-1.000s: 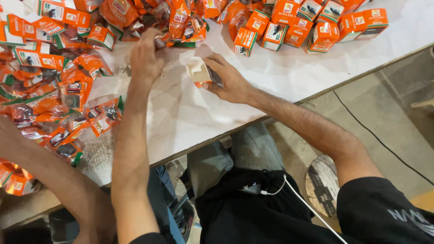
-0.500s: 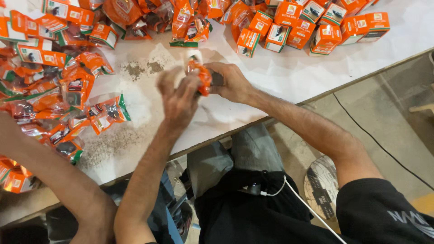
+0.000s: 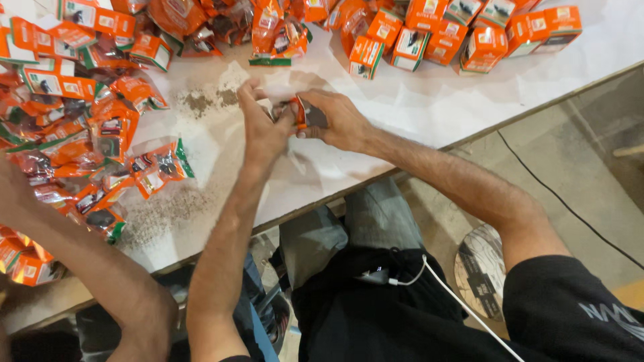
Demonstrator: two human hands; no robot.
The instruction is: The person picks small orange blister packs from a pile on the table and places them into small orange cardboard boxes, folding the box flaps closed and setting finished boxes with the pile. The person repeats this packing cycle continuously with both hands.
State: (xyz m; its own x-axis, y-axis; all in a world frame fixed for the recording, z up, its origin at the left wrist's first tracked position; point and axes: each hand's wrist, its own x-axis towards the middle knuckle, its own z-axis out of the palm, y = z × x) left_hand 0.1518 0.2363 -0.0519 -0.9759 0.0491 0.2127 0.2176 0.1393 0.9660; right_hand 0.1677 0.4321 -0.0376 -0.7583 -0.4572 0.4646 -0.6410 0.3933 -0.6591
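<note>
Both my hands meet over the white table (image 3: pixel 402 107) on a small orange carton (image 3: pixel 300 110). My right hand (image 3: pixel 332 117) grips the carton from the right side. My left hand (image 3: pixel 263 127) pinches its left end, fingers bent at the open flap with a bit of white showing. Most of the carton is hidden between the fingers. Whether something is going inside it I cannot tell.
Several filled orange sachets (image 3: pixel 157 164) lie heaped at the left, finished orange cartons (image 3: pixel 429 33) in a row along the far side. Dark powder (image 3: pixel 201 100) is spilled on the table. Another person's arm (image 3: pixel 74 255) crosses the lower left. The table edge runs diagonally above my lap.
My left hand came back from the far pile to the carton and now works at its end. The right hand kept holding the carton in nearly the same place.
</note>
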